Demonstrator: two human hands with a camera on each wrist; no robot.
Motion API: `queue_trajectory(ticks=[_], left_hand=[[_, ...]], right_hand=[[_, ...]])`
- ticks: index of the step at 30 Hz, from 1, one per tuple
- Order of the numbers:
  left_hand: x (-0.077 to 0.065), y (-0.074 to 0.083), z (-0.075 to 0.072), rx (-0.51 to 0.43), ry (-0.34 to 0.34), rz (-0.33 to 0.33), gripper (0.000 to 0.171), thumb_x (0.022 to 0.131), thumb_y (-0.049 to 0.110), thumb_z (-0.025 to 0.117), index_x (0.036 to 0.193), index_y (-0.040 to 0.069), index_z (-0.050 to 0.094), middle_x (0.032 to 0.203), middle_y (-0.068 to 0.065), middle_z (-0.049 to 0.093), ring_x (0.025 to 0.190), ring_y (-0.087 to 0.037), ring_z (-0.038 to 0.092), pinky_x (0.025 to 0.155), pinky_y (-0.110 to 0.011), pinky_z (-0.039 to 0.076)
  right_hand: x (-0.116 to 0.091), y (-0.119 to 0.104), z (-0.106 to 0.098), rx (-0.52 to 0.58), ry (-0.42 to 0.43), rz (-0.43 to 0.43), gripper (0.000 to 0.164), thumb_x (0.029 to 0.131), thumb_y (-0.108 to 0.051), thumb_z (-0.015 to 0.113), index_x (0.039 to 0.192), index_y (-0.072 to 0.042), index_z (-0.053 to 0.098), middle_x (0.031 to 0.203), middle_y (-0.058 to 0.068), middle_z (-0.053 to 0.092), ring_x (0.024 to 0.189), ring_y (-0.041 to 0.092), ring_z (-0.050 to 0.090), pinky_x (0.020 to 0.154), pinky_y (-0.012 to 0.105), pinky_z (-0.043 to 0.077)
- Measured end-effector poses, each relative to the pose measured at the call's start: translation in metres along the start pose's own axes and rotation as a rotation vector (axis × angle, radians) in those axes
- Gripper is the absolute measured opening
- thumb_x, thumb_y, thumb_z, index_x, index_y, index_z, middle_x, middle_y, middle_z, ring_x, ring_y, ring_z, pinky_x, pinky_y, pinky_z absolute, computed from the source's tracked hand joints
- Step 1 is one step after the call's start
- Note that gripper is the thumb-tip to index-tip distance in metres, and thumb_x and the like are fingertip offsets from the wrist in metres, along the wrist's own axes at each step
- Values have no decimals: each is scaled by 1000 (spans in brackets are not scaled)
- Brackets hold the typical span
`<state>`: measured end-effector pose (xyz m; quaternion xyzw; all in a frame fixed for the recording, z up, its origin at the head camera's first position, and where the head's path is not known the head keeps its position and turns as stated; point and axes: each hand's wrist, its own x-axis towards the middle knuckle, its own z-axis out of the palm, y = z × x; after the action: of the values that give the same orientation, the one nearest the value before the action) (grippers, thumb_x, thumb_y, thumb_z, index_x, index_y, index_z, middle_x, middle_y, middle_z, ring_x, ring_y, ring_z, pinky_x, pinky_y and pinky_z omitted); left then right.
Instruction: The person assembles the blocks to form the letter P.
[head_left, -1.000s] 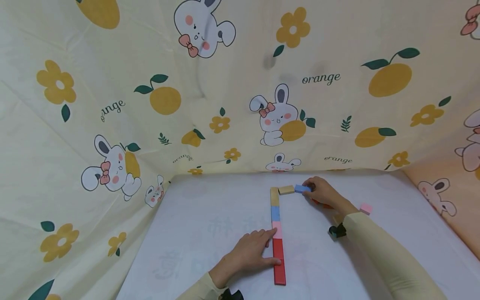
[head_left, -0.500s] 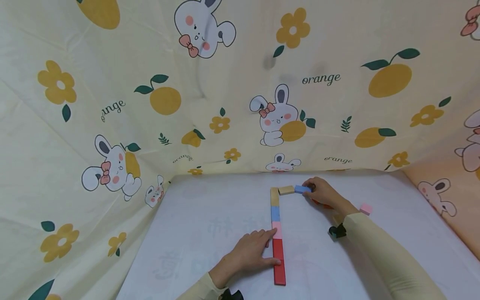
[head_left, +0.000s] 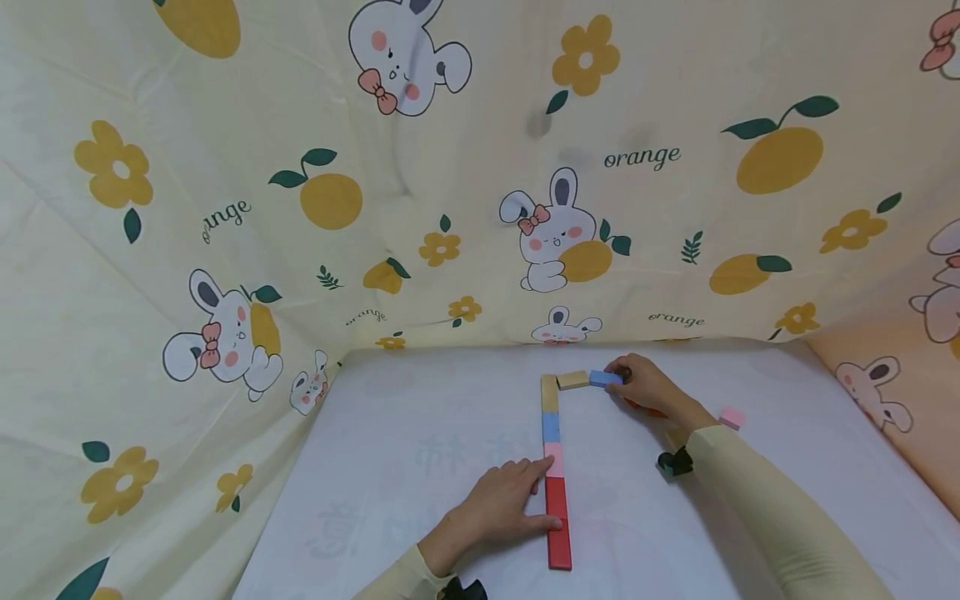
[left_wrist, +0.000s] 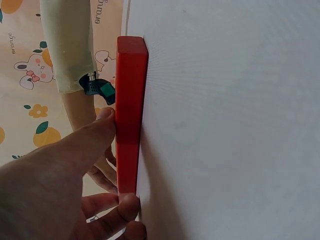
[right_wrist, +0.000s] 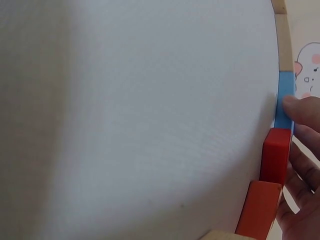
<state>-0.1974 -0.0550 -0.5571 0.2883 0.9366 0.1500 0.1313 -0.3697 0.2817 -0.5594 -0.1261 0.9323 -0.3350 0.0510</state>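
Note:
A straight row of wooden blocks runs up the white table: two red blocks (head_left: 558, 546), a pink block (head_left: 554, 461), a blue block (head_left: 551, 427) and a tan block (head_left: 550, 393). My left hand (head_left: 498, 504) lies beside it, forefinger touching the pink block and thumb on the red ones. From the row's far end, a second tan block (head_left: 572, 381) leads right to another blue block (head_left: 600, 377). My right hand (head_left: 647, 387) pinches that blue block between thumb and fingers. Beyond it in the right wrist view stand a red block (right_wrist: 275, 157) and an orange block (right_wrist: 259, 210).
A loose pink block (head_left: 732, 417) lies right of my right forearm. Another tan block (right_wrist: 227, 235) shows at the right wrist view's lower edge. Black wrist cameras (head_left: 677, 462) sit on both wrists. A patterned cloth (head_left: 480, 167) with rabbits and oranges hangs behind the table.

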Motion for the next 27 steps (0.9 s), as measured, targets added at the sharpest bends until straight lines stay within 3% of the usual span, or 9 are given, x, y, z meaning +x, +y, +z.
queue_trajectory(ticks=[13, 19, 27], left_hand=[[-1, 1, -1, -2, -5, -2, 92, 89, 70, 76, 165, 31, 41, 103, 16, 56, 92, 0, 48, 84, -30, 47], [0, 0, -1, 2, -5, -2, 92, 89, 70, 76, 165, 31, 41, 102, 16, 55, 92, 0, 48, 84, -30, 47], [0, 1, -1, -4, -9, -4, 93, 88, 70, 76, 165, 31, 41, 104, 16, 57, 93, 0, 48, 86, -31, 48]], right_hand=[[1, 1, 0, -9, -19, 15, 35, 98, -13, 79, 127, 4, 70, 117, 19, 68, 106, 33, 60, 102, 57, 49], [0, 3, -4, 34, -49, 84, 42, 102, -22, 75, 136, -1, 66, 128, 20, 65, 116, 37, 59, 108, 59, 47], [-18, 7, -22, 74, 38, 115, 47, 106, -31, 68, 144, -3, 61, 142, 24, 56, 129, 43, 52, 109, 61, 48]])
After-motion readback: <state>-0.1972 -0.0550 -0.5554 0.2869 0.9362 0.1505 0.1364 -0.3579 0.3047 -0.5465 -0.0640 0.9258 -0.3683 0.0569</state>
